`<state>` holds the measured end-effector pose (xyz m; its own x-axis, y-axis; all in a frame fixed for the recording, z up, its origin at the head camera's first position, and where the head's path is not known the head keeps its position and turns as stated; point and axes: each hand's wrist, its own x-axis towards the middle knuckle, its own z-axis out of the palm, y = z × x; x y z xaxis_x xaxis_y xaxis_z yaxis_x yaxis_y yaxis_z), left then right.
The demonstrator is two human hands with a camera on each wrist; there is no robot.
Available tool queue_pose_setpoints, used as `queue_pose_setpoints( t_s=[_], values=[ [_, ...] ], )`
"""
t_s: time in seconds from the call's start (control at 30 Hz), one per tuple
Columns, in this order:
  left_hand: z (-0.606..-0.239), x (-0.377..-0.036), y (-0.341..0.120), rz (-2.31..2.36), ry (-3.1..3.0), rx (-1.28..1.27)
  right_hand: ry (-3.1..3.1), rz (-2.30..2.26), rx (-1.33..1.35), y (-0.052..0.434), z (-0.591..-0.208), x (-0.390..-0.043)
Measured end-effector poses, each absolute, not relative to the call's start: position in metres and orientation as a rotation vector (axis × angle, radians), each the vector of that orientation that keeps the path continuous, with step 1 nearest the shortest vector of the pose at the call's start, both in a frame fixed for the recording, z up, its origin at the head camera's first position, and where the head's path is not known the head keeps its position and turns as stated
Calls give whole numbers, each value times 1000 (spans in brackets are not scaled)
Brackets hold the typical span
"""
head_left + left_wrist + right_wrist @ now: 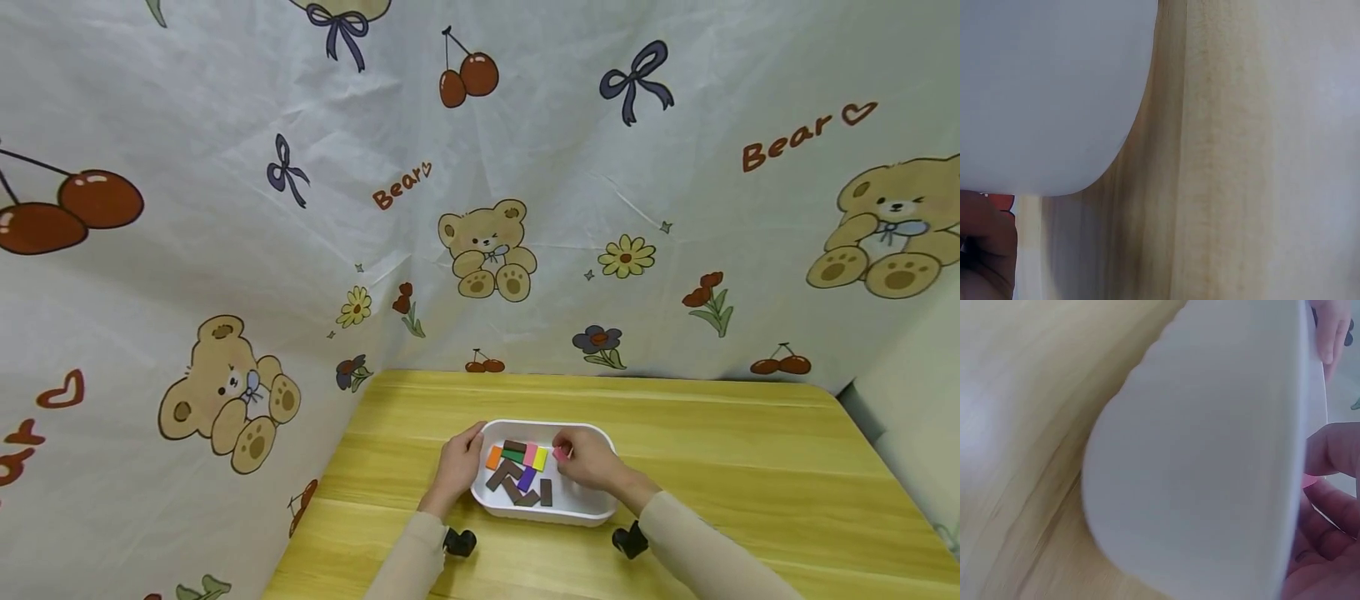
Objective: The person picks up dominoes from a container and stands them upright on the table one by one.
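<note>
A yellow wooden table (750, 467) fills the bottom of the view. Behind it and along its left side hangs a white cloth (225, 167) with pictures printed on it. It shows brown teddy bears (487, 250), red cherries (468, 79), blue bows (636, 79), little flowers (627, 256) and the word "Bear" (787, 142) in red letters.

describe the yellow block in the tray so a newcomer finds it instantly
On the wooden table sits a white tray between the person's two hands. Inside it, a row of small blocks runs along the far side; the yellow block is at that row's right end, beside a pink block. It is the tray's only yellow piece.
</note>
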<state>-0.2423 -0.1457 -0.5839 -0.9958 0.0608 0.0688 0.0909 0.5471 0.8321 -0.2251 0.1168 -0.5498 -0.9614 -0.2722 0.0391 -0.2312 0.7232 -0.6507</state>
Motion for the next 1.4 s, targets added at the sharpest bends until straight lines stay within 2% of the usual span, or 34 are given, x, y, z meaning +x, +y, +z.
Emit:
queue_pose_setpoints(
  t_s=[0.6,1.4],
  values=[
    [-597,-246,-147,-1443,-2712,-158,2783,-1145,-615,153,-538,-213],
    [-596,-248,-149,-1467,-2743,-130,2794,-1316,-352,199,-527,-213]
  ],
)
